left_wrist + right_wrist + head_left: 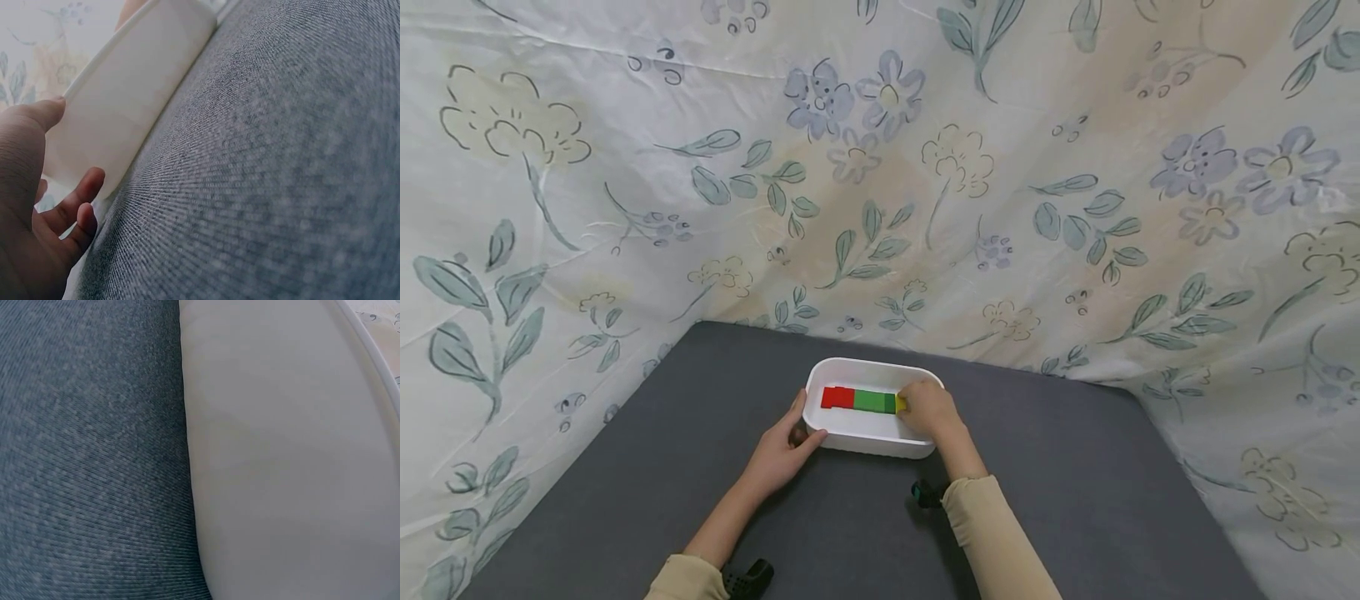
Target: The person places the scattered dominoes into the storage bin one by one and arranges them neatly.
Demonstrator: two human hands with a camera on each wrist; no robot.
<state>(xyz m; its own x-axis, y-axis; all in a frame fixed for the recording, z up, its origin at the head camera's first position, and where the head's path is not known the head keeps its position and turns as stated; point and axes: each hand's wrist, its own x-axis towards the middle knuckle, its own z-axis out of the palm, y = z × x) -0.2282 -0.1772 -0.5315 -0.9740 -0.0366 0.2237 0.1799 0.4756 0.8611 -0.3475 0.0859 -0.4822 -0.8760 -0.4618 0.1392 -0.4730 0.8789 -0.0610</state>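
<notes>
A white rectangular tub (pixel 875 444) with rounded corners lies on the dark table. In it runs a row of blocks: a red block (pixel 838 397) on the left, a green block (pixel 870 401) beside it, a darker green block (pixel 890 403), then a yellow block (pixel 901 404) at the right end. My left hand (pixel 782 454) grips the tub's left end, its thumb on the near wall; the left wrist view shows the other fingers (pixel 87 187) bent by the corner. Reaching into the right end, my right hand (pixel 928 408) pinches the yellow block, which its fingers partly cover.
The grey cloth-covered table (pixel 865 525) reaches back to a floral curtain (pixel 880 167), which also hangs at both sides. In the right wrist view, the tub's outer wall (pixel 281 456) fills much of the picture and hides my right hand.
</notes>
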